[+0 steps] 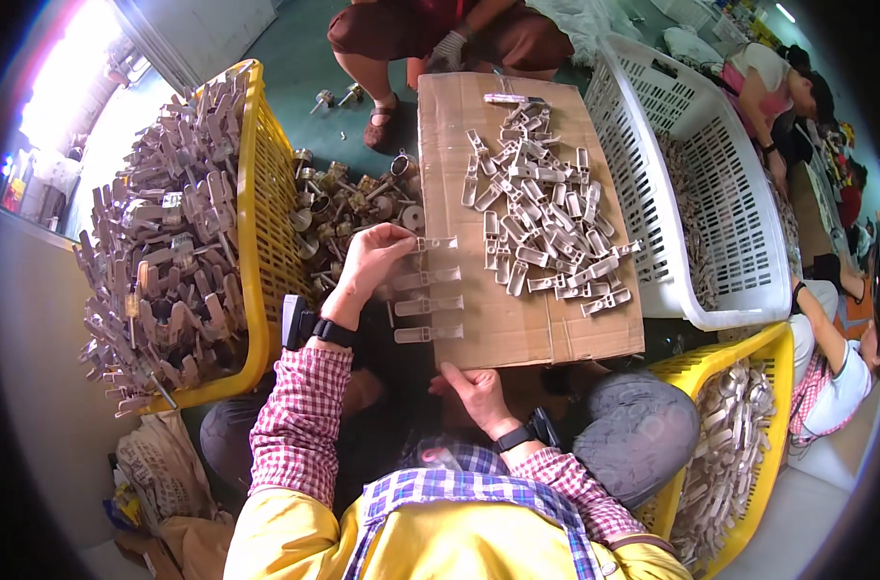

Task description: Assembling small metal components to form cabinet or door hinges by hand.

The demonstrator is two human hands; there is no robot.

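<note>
My left hand is at the left edge of a brown cardboard sheet, its thumb and fingers pinched on the end of a small beige plastic lever. Several similar levers, such as one beige lever, lie below it in a spaced column, overhanging that edge. At the near left corner of the cardboard, my right hand is closed on the edge, thumb on top and the other fingers partly hidden. A loose pile of beige levers covers the sheet's middle and far part.
A yellow basket heaped with levered parts stands at left, beside round metal parts on the floor. White baskets and another yellow basket stand at right. A gloved person sits opposite; other people sit at right.
</note>
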